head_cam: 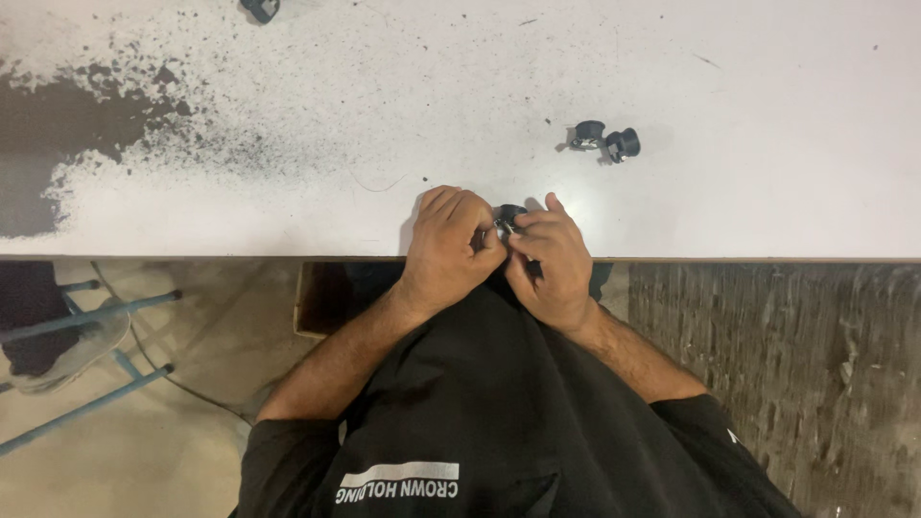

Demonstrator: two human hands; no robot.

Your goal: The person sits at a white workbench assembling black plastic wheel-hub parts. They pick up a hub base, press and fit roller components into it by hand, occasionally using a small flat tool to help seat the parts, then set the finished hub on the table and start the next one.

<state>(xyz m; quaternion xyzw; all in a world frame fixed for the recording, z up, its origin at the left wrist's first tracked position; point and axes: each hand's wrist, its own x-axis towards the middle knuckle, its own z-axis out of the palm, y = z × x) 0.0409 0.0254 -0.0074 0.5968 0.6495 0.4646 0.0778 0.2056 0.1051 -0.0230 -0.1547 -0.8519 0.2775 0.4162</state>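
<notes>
My left hand [449,245] and my right hand [549,259] meet at the near edge of a white table [480,105]. Between their fingertips sits a small black part with a shiny metal bit [506,220]; both hands pinch it. Most of the part is hidden by my fingers. My black shirt [489,412] fills the bottom of the view under my forearms.
Two small black round parts [605,140] lie on the table beyond my right hand. Another dark part [260,8] sits at the far edge. The table's paint is worn dark at the left [67,125]. A blue-framed stool [67,336] stands on the floor at left.
</notes>
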